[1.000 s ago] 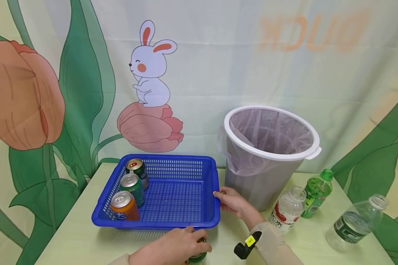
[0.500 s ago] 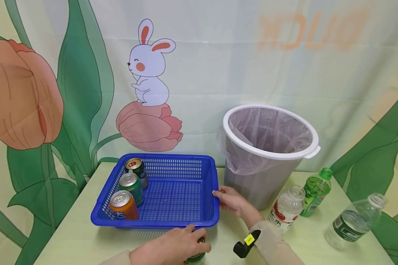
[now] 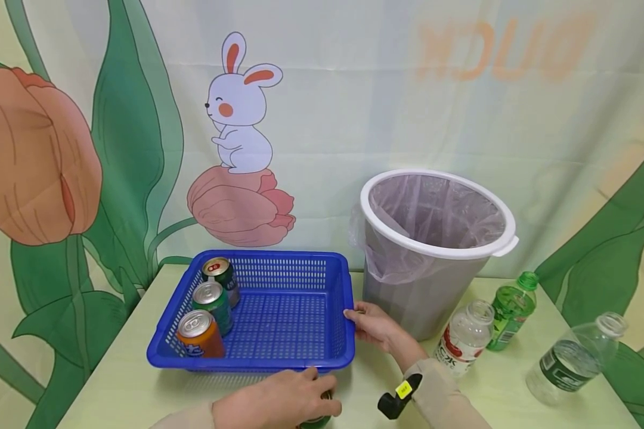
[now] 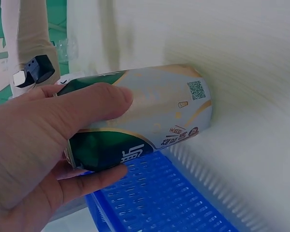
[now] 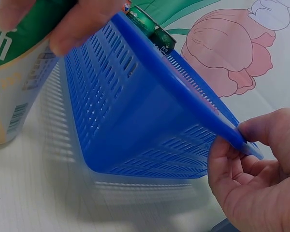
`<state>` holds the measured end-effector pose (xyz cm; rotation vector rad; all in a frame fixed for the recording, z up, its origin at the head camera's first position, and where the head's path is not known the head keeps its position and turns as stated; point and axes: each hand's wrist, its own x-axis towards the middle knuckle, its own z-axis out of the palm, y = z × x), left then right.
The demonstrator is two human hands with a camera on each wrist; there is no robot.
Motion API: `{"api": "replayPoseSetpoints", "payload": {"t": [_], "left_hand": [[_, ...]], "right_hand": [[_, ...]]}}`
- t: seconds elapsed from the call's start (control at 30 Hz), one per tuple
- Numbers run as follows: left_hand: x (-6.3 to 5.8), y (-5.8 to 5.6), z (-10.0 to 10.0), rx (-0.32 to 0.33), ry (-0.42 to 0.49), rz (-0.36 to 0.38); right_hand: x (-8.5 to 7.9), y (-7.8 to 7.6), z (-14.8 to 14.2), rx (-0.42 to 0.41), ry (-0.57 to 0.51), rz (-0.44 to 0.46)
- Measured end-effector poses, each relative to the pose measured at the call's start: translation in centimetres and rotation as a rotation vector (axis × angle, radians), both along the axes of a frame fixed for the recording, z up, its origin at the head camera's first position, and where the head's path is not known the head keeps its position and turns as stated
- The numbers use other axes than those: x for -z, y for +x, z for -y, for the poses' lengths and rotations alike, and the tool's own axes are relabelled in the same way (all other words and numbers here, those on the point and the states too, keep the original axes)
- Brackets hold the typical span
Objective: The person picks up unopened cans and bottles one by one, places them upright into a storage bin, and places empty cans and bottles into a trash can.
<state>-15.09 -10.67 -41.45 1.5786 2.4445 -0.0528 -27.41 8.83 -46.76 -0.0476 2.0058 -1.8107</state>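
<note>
My left hand [image 3: 279,398] grips a green and silver drink can [image 4: 145,108] from above, thumb on one side and fingers on the other. The can is upright, just in front of the blue plastic basket [image 3: 279,363]; in the head view the hand covers most of it. My right hand [image 3: 375,326] pinches the basket's right rim between thumb and curled fingers, as the right wrist view also shows. Inside the basket, along its left side, stand an orange can [image 3: 201,336], a green can [image 3: 213,304] and a dark green can with a gold top [image 3: 221,279].
A grey bin [image 3: 408,292] with a clear liner and white rim stands behind my right hand. To the right are a clear bottle with a red label [image 3: 463,339], a green bottle [image 3: 512,313] and another clear bottle [image 3: 574,363]. A printed curtain [image 3: 327,119] hangs behind the table.
My left hand and the can in it have dropped slightly lower in the head view. My right hand keeps its hold on the basket rim; the cans inside stay put.
</note>
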Motion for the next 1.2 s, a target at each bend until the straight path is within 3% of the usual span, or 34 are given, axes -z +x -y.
{"api": "replayPoseSetpoints", "payload": {"t": [0.3, 0.7, 1.2], "left_hand": [[-1.2, 0.3, 0.3, 0.022, -0.019, -0.040], [-3.2, 1.1, 0.5, 0.069, -0.079, -0.251], [-6.4, 0.9, 1.0, 0.048, -0.051, -0.264]], "right_hand": [[0.1, 0.0, 0.0, -0.005, -0.018, -0.002], [0.1, 0.0, 0.1, -0.005, -0.017, -0.001], [0.0, 0.0, 0.0, -0.027, -0.037, 0.004]]}}
